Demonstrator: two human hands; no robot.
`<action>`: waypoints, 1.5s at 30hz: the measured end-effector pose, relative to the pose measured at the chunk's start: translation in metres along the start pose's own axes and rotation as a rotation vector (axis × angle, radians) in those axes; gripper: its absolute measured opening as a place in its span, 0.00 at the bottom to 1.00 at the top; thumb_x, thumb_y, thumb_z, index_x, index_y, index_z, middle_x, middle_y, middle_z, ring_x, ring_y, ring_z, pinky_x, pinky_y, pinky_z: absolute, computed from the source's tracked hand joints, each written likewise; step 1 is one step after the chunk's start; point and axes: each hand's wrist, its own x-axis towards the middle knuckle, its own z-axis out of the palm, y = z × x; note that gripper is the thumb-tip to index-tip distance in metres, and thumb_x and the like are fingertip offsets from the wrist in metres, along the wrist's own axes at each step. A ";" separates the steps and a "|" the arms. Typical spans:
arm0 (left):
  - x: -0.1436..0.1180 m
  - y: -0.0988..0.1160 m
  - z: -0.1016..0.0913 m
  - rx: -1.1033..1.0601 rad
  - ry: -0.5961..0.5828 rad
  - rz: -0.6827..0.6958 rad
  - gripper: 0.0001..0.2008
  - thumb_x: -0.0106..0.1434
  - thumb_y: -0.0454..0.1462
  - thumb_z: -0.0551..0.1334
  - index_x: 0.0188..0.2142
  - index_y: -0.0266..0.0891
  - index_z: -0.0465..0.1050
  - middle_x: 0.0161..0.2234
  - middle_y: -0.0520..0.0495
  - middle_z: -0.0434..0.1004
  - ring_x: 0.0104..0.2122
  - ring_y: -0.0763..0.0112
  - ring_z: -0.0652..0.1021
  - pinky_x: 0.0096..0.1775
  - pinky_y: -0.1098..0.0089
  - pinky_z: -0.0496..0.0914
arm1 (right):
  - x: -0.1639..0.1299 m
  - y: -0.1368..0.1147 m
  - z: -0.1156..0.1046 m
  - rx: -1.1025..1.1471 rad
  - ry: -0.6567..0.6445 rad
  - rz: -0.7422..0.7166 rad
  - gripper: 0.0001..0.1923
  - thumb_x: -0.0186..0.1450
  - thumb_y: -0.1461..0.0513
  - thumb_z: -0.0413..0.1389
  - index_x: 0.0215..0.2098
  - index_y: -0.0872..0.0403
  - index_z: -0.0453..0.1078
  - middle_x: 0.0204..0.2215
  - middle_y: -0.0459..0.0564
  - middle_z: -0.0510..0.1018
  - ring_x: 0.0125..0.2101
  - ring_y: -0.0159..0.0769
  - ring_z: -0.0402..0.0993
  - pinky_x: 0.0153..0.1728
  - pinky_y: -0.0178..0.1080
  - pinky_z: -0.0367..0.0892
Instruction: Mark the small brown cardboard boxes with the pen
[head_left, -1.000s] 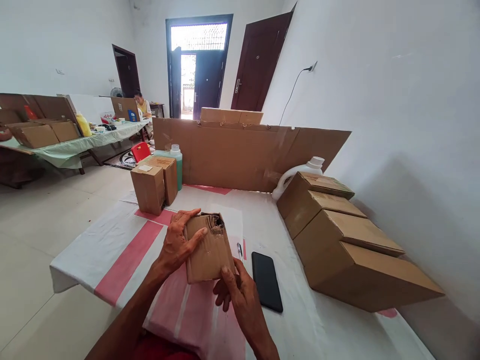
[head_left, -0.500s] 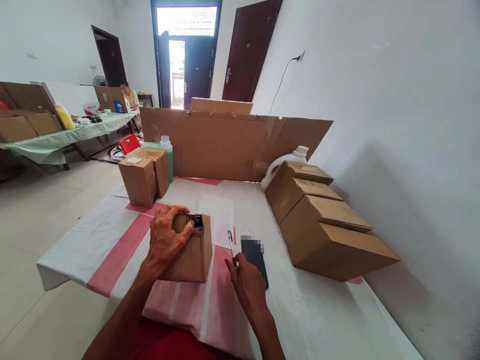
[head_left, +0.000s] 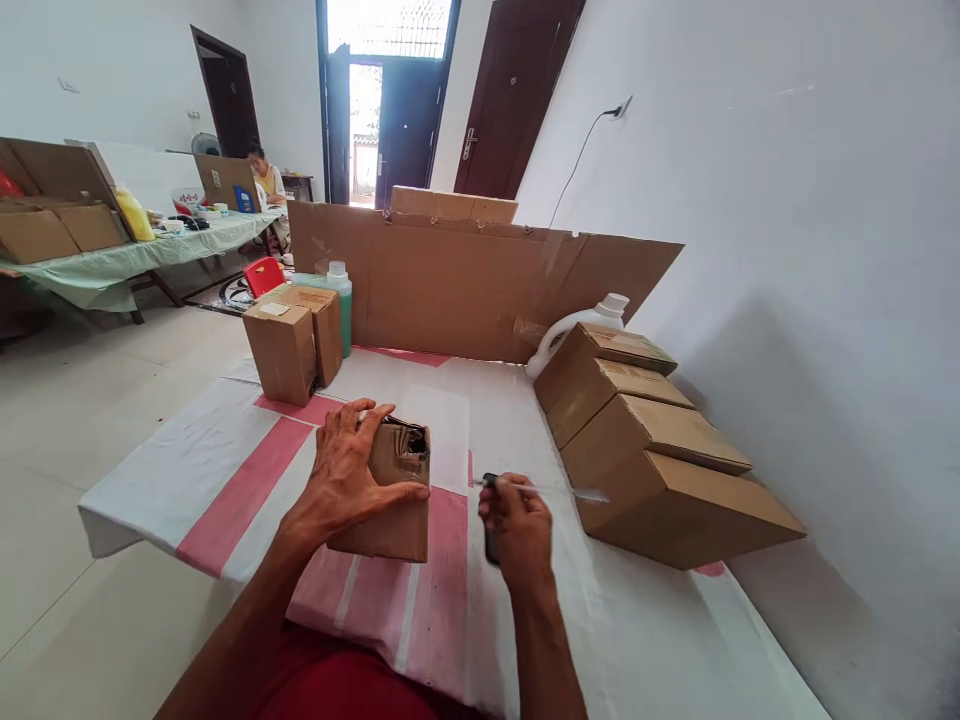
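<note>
L hand (head_left: 346, 478) grips creased cardboard box (head_left: 394, 500); R hand (head_left: 517, 525) pinches thin pen (head_left: 555, 490)

Small box (head_left: 390, 495) on table (head_left: 225, 470); pen (head_left: 555, 491) to its right; stacked cartons (head_left: 645, 450) farther right; cardboard screen (head_left: 465, 285) behind.
</note>
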 end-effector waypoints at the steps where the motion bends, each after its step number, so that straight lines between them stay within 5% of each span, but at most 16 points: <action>1: -0.001 0.000 0.001 -0.001 -0.010 0.011 0.49 0.45 0.54 0.78 0.63 0.48 0.64 0.62 0.42 0.65 0.60 0.46 0.66 0.62 0.45 0.62 | -0.004 -0.013 -0.002 0.205 0.010 -0.049 0.16 0.67 0.46 0.52 0.34 0.49 0.65 0.29 0.47 0.79 0.25 0.35 0.75 0.24 0.35 0.66; 3: -0.001 0.000 0.003 -0.011 -0.016 0.033 0.48 0.46 0.53 0.78 0.63 0.48 0.65 0.62 0.42 0.65 0.60 0.47 0.67 0.62 0.46 0.62 | -0.015 -0.039 0.001 0.563 -0.012 -0.166 0.13 0.63 0.50 0.62 0.35 0.50 0.69 0.33 0.47 0.80 0.28 0.34 0.77 0.26 0.35 0.69; 5: -0.002 0.001 0.005 -0.015 -0.005 0.048 0.46 0.46 0.52 0.78 0.62 0.47 0.65 0.61 0.42 0.66 0.60 0.48 0.67 0.62 0.47 0.63 | -0.026 -0.060 0.011 0.669 -0.055 -0.275 0.09 0.64 0.54 0.65 0.35 0.51 0.73 0.36 0.47 0.81 0.30 0.33 0.78 0.29 0.35 0.71; 11: -0.004 0.004 0.004 -0.035 -0.021 0.046 0.43 0.46 0.48 0.79 0.60 0.47 0.66 0.59 0.42 0.67 0.58 0.48 0.69 0.60 0.48 0.65 | -0.043 -0.085 0.043 0.480 -0.060 -0.416 0.07 0.67 0.57 0.64 0.39 0.51 0.80 0.33 0.47 0.82 0.25 0.29 0.73 0.25 0.33 0.69; 16: -0.005 0.007 0.003 -0.067 -0.022 0.032 0.44 0.44 0.47 0.80 0.59 0.50 0.67 0.59 0.44 0.67 0.58 0.47 0.69 0.59 0.49 0.65 | -0.042 -0.091 0.046 0.377 -0.048 -0.461 0.07 0.67 0.57 0.63 0.39 0.51 0.80 0.38 0.50 0.84 0.37 0.39 0.80 0.38 0.41 0.77; 22: -0.004 0.010 0.004 -0.070 -0.039 0.017 0.43 0.45 0.45 0.80 0.59 0.49 0.66 0.59 0.43 0.68 0.59 0.48 0.69 0.59 0.48 0.64 | -0.037 -0.085 0.045 0.252 -0.034 -0.555 0.06 0.68 0.58 0.62 0.41 0.49 0.80 0.38 0.48 0.83 0.40 0.38 0.80 0.43 0.40 0.76; 37: -0.005 0.008 0.007 -0.056 -0.021 0.016 0.41 0.48 0.49 0.78 0.59 0.48 0.66 0.59 0.42 0.67 0.58 0.47 0.69 0.59 0.48 0.64 | -0.048 -0.085 0.026 0.069 -0.132 -0.507 0.10 0.70 0.55 0.59 0.36 0.51 0.77 0.32 0.47 0.80 0.34 0.36 0.75 0.34 0.37 0.69; 41: -0.006 0.006 0.010 -0.052 0.007 0.034 0.44 0.46 0.50 0.79 0.60 0.50 0.65 0.60 0.43 0.67 0.59 0.47 0.68 0.60 0.48 0.63 | -0.044 -0.084 0.009 0.098 -0.058 -0.422 0.12 0.68 0.52 0.60 0.35 0.52 0.76 0.26 0.45 0.77 0.24 0.32 0.67 0.27 0.35 0.63; 45: -0.007 0.005 0.010 -0.037 0.013 0.052 0.44 0.46 0.52 0.79 0.60 0.49 0.65 0.60 0.43 0.67 0.59 0.47 0.68 0.61 0.48 0.62 | -0.022 -0.059 -0.010 0.251 -0.081 -0.255 0.17 0.69 0.47 0.57 0.36 0.53 0.71 0.34 0.51 0.82 0.23 0.31 0.68 0.23 0.34 0.62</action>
